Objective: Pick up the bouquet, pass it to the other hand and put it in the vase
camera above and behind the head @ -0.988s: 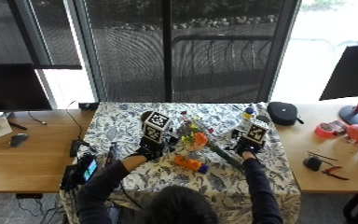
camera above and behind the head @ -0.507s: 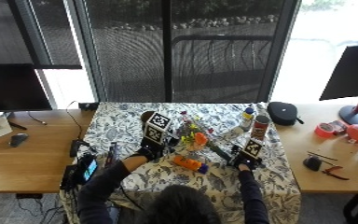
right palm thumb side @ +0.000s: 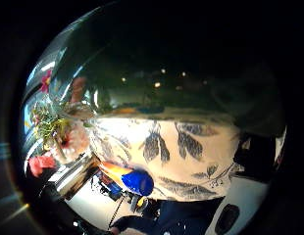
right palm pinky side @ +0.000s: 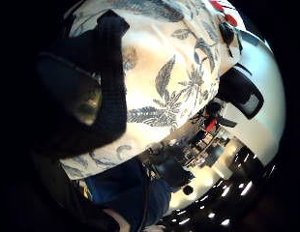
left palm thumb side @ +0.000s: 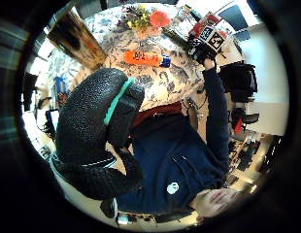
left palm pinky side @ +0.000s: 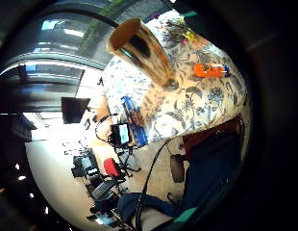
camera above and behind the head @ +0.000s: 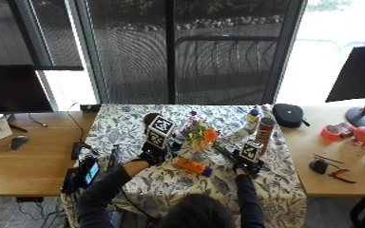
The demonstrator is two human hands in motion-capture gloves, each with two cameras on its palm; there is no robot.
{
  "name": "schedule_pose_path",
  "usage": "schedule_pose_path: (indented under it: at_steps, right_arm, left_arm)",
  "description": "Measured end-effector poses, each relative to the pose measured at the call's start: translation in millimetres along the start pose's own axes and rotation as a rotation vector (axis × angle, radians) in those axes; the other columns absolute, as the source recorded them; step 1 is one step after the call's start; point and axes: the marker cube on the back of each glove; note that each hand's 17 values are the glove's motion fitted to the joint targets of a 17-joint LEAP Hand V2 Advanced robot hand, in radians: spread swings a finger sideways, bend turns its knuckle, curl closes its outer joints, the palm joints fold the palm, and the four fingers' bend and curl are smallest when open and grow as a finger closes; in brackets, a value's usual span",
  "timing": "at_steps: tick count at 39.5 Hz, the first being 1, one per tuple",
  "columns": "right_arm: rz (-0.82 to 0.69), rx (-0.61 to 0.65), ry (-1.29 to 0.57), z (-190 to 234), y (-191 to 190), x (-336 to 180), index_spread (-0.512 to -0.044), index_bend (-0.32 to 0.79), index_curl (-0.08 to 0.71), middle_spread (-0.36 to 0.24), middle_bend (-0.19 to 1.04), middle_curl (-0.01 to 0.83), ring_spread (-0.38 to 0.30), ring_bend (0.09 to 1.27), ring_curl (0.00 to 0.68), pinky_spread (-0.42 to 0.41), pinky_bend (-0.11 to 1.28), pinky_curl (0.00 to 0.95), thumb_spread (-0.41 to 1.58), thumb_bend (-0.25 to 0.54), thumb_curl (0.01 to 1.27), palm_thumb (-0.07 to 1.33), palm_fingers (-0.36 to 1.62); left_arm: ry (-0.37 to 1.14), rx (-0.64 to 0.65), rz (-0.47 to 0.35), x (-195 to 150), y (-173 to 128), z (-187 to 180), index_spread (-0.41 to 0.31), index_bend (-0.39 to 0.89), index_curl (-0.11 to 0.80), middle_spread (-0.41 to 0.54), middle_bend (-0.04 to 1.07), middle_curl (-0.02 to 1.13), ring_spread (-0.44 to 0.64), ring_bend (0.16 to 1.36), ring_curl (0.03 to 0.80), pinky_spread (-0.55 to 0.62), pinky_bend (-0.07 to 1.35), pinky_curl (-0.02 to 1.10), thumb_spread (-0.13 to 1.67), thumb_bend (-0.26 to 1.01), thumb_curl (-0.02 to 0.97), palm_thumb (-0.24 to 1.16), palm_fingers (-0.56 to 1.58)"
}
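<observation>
Outside view hides right hand (camera above and behind the head: 248, 165) grip; palm view: fingers (right palm pinky side: 109, 72) curled on bouquet (camera above and behind the head: 203, 137) stem.

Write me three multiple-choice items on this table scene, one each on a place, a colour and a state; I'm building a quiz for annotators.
1. Where does the orange bottle lie?
A. Inside the vase
B. On the cloth between the two hands
C. On the bare wooden desk

2. What colour is the orange bottle's cap?
A. Blue
B. White
C. Green

3. What state is the bouquet in?
A. Standing in the vase
B. Held high above the table
C. Lying on the cloth

Key: B, as the orange bottle rests on the floral cloth between the left hand and the right hand. A, as its cap is blue. C, as the bouquet lies on the cloth, apart from the upright vase.
</observation>
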Motion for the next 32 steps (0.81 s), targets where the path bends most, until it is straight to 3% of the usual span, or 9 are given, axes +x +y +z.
schedule_pose_path:
  at_steps: [7,14,18,22,27,32]
  right_arm:
    - [0.111,-0.043,0.007,0,7,2,-0.240,0.38,0.342,-0.146,0.42,0.493,-0.209,0.51,0.355,0.246,0.23,0.239,1.13,0.117,0.52,1.15,0.86]
    - [0.192,0.139,-0.088,10,-8,9,-0.251,0.43,0.405,-0.212,0.55,0.536,-0.256,0.49,0.374,0.207,0.07,0.184,1.17,0.102,0.50,1.14,0.97]
    - [0.205,0.321,-0.166,11,-18,14,-0.253,0.44,0.434,-0.227,0.56,0.550,-0.265,0.53,0.395,0.146,0.08,0.168,1.17,0.031,0.46,1.05,1.02]
    - [0.212,0.412,-0.223,9,-24,23,-0.251,0.44,0.458,-0.235,0.58,0.565,-0.273,0.55,0.415,0.084,0.10,0.166,1.15,-0.018,0.43,0.99,1.06]
    - [0.094,0.461,-0.379,0,-22,18,-0.250,0.44,0.485,-0.240,0.61,0.582,-0.275,0.57,0.440,0.031,0.11,0.170,1.14,-0.023,0.41,0.97,1.08]
    - [0.066,0.594,-0.471,-18,-27,19,-0.249,0.42,0.502,-0.229,0.62,0.598,-0.268,0.60,0.463,-0.009,0.13,0.184,1.14,-0.016,0.39,0.97,1.10]
  left_arm:
    - [-0.002,-0.012,-0.009,-2,-2,4,-0.027,0.13,0.252,0.185,0.19,0.37,0.29,0.59,0.280,0.33,0.41,0.34,1.21,-0.02,0.250,0.19,0.18]
    - [-0.007,-0.006,-0.010,-3,-6,5,-0.027,0.13,0.254,0.185,0.20,0.38,0.29,0.58,0.280,0.33,0.41,0.34,1.21,-0.02,0.251,0.19,0.18]
    - [-0.016,0.012,-0.014,0,-8,3,-0.027,0.15,0.261,0.203,0.17,0.37,0.30,0.57,0.280,0.33,0.43,0.35,1.22,-0.01,0.251,0.19,0.15]
    - [-0.020,0.009,-0.010,3,-9,3,-0.027,0.15,0.268,0.214,0.17,0.36,0.32,0.57,0.279,0.33,0.44,0.35,1.22,-0.01,0.252,0.19,0.14]
    - [-0.027,0.009,0.000,9,-10,3,-0.027,0.15,0.275,0.222,0.17,0.35,0.32,0.56,0.278,0.33,0.45,0.35,1.22,-0.02,0.252,0.19,0.14]
    - [-0.030,0.002,0.007,14,-13,5,-0.027,0.15,0.281,0.226,0.17,0.35,0.33,0.56,0.278,0.33,0.45,0.35,1.22,-0.01,0.256,0.20,0.14]
